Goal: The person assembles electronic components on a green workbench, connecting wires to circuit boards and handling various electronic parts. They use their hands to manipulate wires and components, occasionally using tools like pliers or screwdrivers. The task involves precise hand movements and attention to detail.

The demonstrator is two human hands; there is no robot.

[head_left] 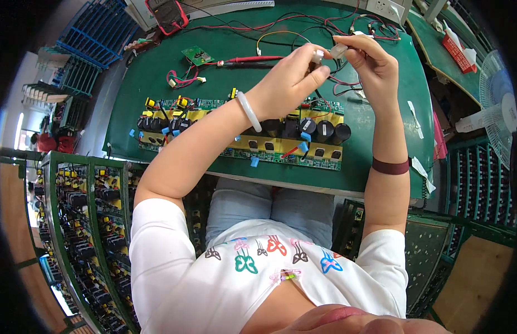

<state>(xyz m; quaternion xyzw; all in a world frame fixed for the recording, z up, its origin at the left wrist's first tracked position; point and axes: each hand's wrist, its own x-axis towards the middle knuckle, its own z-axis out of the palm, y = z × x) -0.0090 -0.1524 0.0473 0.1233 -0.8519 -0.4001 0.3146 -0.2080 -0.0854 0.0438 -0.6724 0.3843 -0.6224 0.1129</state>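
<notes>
White connectors (pixel 318 56) handheld, boards (pixel 108 193) in rack (pixel 92 183)

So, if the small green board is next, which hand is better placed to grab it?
Probably the left hand: it's nearer the small green board than the right hand. But it holds a white connector, so it'd need freeing first.

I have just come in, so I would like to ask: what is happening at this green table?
A person is working at the green table with both bare hands. The left hand pinches a small white connector, and the right hand holds a pale piece close to it; the two look slightly apart. Nearer the body lies a long circuit board full of components. Farther back, to the left, are a small green board and a red-and-black meter.
</notes>
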